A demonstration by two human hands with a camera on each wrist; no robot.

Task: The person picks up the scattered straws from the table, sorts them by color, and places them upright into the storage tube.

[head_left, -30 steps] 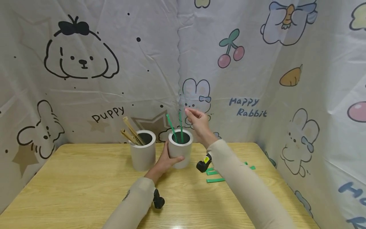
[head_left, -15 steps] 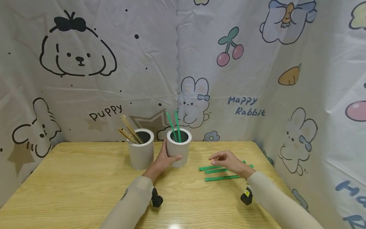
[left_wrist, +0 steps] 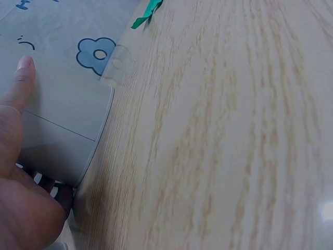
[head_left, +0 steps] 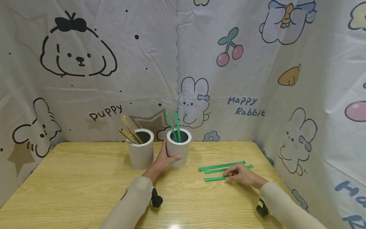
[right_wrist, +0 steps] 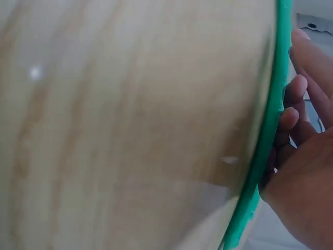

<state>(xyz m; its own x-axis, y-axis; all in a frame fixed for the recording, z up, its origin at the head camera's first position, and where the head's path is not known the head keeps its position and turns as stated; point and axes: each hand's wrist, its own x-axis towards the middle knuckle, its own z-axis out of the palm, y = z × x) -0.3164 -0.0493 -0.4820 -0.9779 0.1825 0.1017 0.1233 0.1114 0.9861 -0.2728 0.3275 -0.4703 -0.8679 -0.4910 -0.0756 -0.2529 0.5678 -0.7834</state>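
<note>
My left hand (head_left: 163, 160) holds a white cup (head_left: 182, 150) round its side; in the left wrist view the thumb lies along the cup wall (left_wrist: 67, 114). Two slim green wrapped straws (head_left: 178, 127) lean in that cup. Over at the right, my right hand (head_left: 241, 175) is at the nearest of several green straws on the table, this nearest straw (head_left: 213, 179) lying flat. Its fingers are bent, with a gap by the thumb. In the right wrist view, a green straw (right_wrist: 268, 125) passes right beside the fingertips; no firm pinch shows.
Left of the held cup stands a second white cup (head_left: 141, 156) with several tan wrapped sticks (head_left: 131, 130) leaning in it. Other green straws (head_left: 221, 166) lie just behind the right hand. A printed curtain (head_left: 143, 63) surrounds the wooden table (head_left: 85, 178).
My right hand has let go of a green straw at the cup and moved right and down to the straws on the table. My left hand stays on the cup.
</note>
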